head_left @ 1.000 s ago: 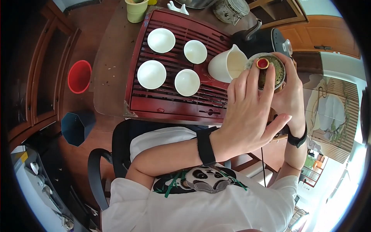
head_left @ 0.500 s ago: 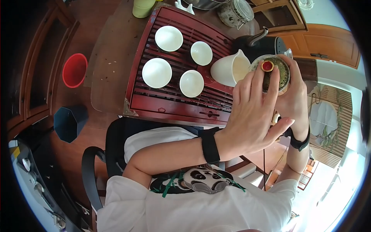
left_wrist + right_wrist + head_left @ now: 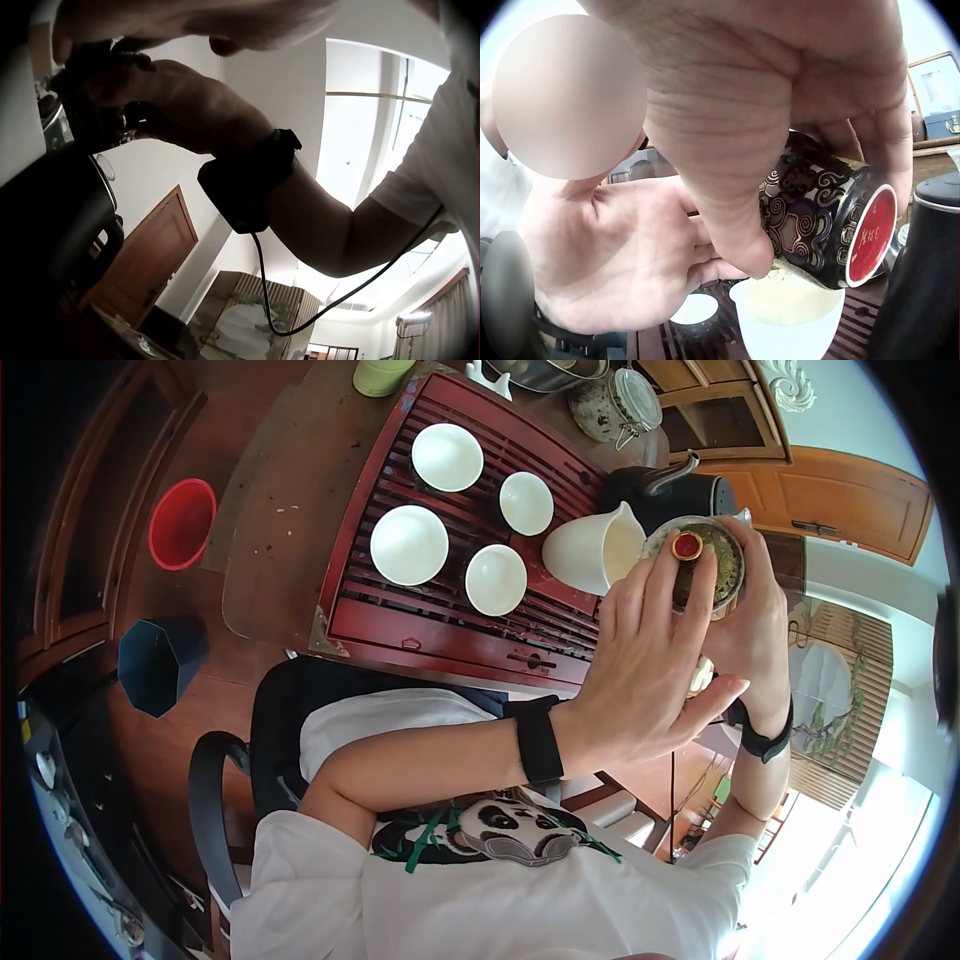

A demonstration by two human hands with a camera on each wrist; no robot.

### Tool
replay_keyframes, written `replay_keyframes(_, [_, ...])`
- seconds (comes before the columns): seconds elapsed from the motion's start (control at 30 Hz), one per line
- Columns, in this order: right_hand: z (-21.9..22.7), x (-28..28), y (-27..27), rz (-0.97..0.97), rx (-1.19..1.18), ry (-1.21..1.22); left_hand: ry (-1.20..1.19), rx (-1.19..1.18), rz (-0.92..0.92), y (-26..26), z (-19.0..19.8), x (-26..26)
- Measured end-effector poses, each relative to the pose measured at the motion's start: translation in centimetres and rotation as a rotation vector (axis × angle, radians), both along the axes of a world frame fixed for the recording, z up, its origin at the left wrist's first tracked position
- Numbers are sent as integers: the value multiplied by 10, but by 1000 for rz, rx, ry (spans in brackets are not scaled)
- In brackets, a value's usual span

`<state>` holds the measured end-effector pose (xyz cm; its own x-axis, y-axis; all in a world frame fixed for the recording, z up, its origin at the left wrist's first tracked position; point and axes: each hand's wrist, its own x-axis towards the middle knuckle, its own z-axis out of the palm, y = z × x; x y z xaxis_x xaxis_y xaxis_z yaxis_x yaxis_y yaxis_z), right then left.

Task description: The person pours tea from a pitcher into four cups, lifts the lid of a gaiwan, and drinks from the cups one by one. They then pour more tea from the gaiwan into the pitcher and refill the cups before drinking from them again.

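My right hand (image 3: 757, 635) grips a dark patterned cup (image 3: 810, 214), tilted above a white pitcher (image 3: 789, 330) of pale yellow liquid in the right wrist view. The cup's red base faces right. In the head view, fingertips of my left hand (image 3: 630, 660) rest on its mottled green lid (image 3: 722, 565), beside the red and gold knob (image 3: 687, 546); the fingers are straight and the thumb is spread. The pitcher (image 3: 578, 552) stands just left of the lid. Four is not counted here: several small white cups (image 3: 409, 546) stand on the slatted red tray (image 3: 430, 645).
A black kettle (image 3: 665, 495) stands behind the hands, with a clasped glass jar (image 3: 615, 408) and a metal bowl (image 3: 545, 375) farther back. A green container (image 3: 380, 374) is by the tray's far left corner. Red (image 3: 182, 525) and dark blue (image 3: 160, 665) bins stand on the floor.
The head view has shifted, moving the bins left and up in the frame. Both hands keep their places on the cup and lid, with no clear change in grip.
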<state>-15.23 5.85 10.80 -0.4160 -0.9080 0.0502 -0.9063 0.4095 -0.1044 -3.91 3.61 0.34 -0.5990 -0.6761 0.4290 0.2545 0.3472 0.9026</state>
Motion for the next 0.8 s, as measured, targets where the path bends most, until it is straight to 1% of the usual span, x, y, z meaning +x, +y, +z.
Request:
replay_keyframes(0.13, [1,1,-1,-17,16,0,-4,10,-9,2,-2,-1])
replay_keyframes(0.4, [0,1,-3,42,11,40,10,17,-4,3,-3,-3])
replay_keyframes(0.73, [3,4,-4,22,39,39,16,39,-5,6,-4,-3])
replay_keyframes(0.8, [4,5,-4,50,36,75,20,45,-8,7,-5,-3])
